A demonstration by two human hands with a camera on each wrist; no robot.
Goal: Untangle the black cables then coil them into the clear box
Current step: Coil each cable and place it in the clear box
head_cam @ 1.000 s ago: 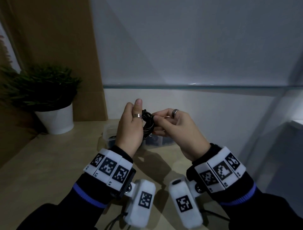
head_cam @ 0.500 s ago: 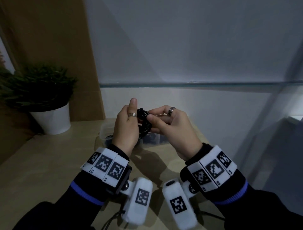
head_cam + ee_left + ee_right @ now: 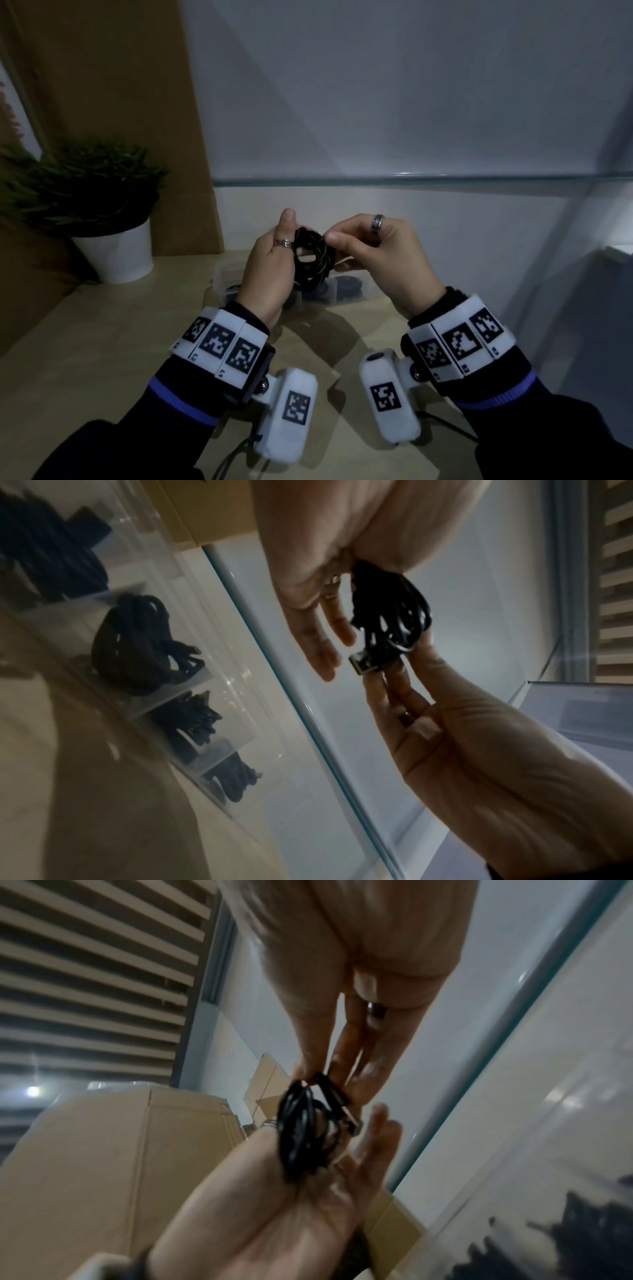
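Observation:
A small coil of black cable (image 3: 312, 262) is held up between both hands above the table. My left hand (image 3: 291, 240) grips the coil, clamping it between thumb and fingers, seen also as coil (image 3: 394, 615) and coil (image 3: 303, 1131). My right hand (image 3: 330, 236) pinches the cable's free end at the coil's upper right. That end carries a metal USB plug (image 3: 363, 664). The clear box (image 3: 352, 296) lies on the table behind and below the hands. Its compartments (image 3: 192, 696) hold several coiled black cables.
A potted plant in a white pot (image 3: 116, 253) stands at the back left of the wooden table (image 3: 102, 342). A cardboard panel (image 3: 120, 102) leans behind it. A glass pane edge (image 3: 411, 178) runs along the white wall close behind the box.
Both hands keep hold of the coil at about the same height. My right hand's pinch has shifted slightly upward to the top right of the coil.

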